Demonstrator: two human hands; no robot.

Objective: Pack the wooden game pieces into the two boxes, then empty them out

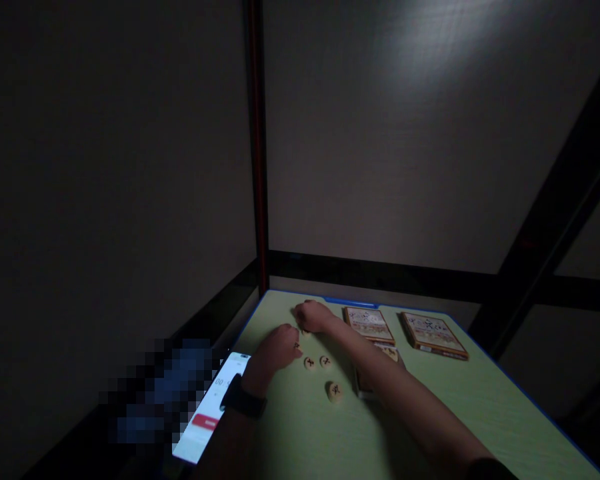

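My left hand (279,347), a dark band on its wrist, has its fingers closed at a round wooden Chinese chess piece (297,346). Farther back on the green table (300,440), my right hand (313,315) is curled with fingers pressed together; whatever they hold is hidden. Just below that hand another piece (306,332) shows in part. Nearer to me lie two single pieces (309,363) (325,361), and in front of them stands what looks like a small stack of pieces (335,391). An open box (366,390) with pieces in it sits partly behind my right forearm.
Two flat printed boxes, one (369,324) behind the open box and one (433,335) to its right, lie on the table. At the left edge, a lit phone (213,400) shows a timer. Walls (380,167) close in behind and left.
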